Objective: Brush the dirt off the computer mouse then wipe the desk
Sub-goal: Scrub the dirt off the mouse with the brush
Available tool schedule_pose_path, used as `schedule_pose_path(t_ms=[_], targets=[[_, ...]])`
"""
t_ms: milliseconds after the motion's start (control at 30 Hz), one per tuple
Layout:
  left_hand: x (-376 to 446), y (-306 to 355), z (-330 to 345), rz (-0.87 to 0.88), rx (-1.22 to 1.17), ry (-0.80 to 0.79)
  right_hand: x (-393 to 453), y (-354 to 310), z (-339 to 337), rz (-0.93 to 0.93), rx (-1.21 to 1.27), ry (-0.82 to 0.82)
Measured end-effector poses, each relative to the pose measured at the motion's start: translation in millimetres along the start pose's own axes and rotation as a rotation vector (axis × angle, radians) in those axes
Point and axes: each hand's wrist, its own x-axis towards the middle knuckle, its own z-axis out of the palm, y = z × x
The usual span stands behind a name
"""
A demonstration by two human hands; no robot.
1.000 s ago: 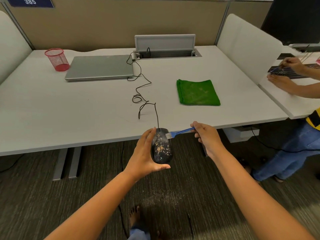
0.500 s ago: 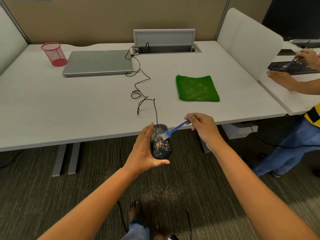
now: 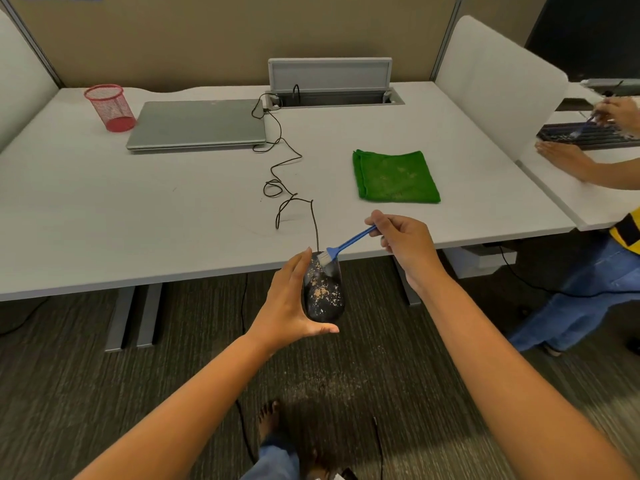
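One black mouse (image 3: pixel 323 292), held out past the near edge of the counter (image 3: pixel 104 209) over the carpet, top speckled with tan dirt. Left grip (image 3: pixel 289 299) wrapped around the mouse's left side, thumb under its rear end. Right grip (image 3: pixel 408 245) pinching one blue brush (image 3: pixel 346 244) by the handle; white bristles touching the mouse's front end. One black cable (image 3: pixel 280 174) trailing from the mouse in loops across the counter to the open cable box (image 3: pixel 330 83) at the far edge.

On the counter: one folded green cloth (image 3: pixel 394 176), right of centre, flecked with dirt; one closed grey laptop (image 3: pixel 197 124) toward the far edge; one red mesh cup (image 3: pixel 110 107) near the far-left corner.

Scatter of pale dust on the carpet (image 3: pixel 332 379) below the mouse, probably brushed-off dirt. One bare foot (image 3: pixel 270 419) visible beneath.

Second person at the neighbouring counter to the right, two hands on one keyboard (image 3: pixel 588 135).
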Motion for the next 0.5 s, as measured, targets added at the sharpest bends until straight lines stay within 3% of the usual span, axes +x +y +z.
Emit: schedule_pose_path(t_ms=[500], targets=[[3,8,0,0.041,0.096,0.016,9,-11,35,-0.213,-0.245,-0.061]])
